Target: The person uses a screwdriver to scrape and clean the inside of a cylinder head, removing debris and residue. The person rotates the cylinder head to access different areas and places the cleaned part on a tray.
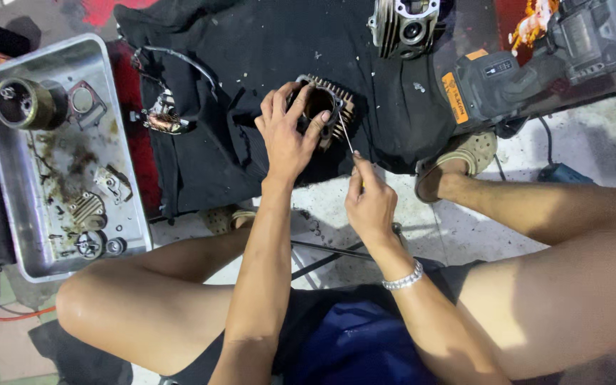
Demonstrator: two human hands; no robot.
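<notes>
A black cloth (265, 64) is lying spread under and beyond both hands. Far left of them, a metal tray (8, 207) is holding small engine parts. The left hand (286, 135) is gripping a finned engine cylinder (326, 107) on the cloth. Just below it, the right hand (371, 203) is pinching a thin metal pick (346, 135), its tip touching the cylinder's rim.

The cloth (265, 50) is black, the tray (8, 207) dull silver with brown stains. The finned cylinder (336, 107) is rusty brown. The bracelet (402, 278) is silver, the shorts (351, 342) dark blue.
</notes>
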